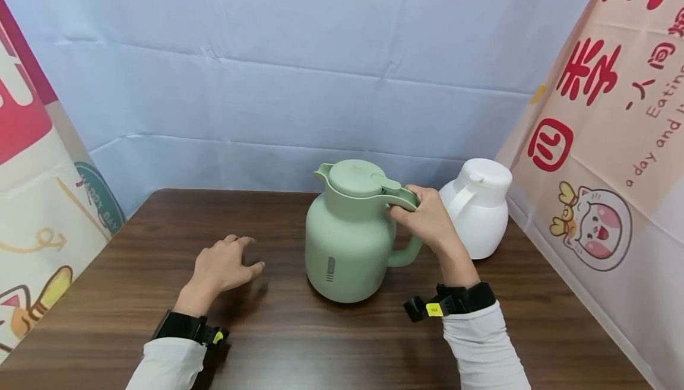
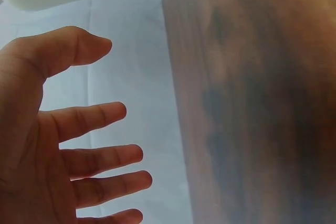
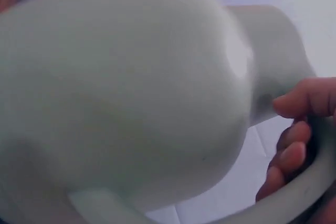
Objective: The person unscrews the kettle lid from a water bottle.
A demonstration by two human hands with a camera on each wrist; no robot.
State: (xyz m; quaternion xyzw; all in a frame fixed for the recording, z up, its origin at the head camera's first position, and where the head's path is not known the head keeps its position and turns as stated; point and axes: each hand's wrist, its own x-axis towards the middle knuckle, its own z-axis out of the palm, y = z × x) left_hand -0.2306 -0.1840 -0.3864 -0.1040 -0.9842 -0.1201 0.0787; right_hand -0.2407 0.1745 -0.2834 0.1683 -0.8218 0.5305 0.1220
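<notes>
A pale green thermos jug (image 1: 344, 241) stands upright at the middle of the wooden table, its spout pointing left and its lid (image 1: 357, 177) on. My right hand (image 1: 427, 218) grips the top of the jug's handle (image 1: 408, 254). In the right wrist view the jug's body (image 3: 126, 87) fills most of the picture, with the fingers (image 3: 291, 150) curled round the handle. Left of the jug, my left hand (image 1: 221, 263) hovers over the table, apart from the jug and holding nothing. Its fingers (image 2: 105, 161) are spread and nearly straight in the left wrist view.
A white jug (image 1: 481, 218) with a lid stands behind my right hand, near the table's right edge. The dark wooden table (image 1: 320, 342) reaches back to a pale blue cloth (image 1: 256, 69). Printed cloths hang at the left (image 1: 32, 188) and right (image 1: 593, 140).
</notes>
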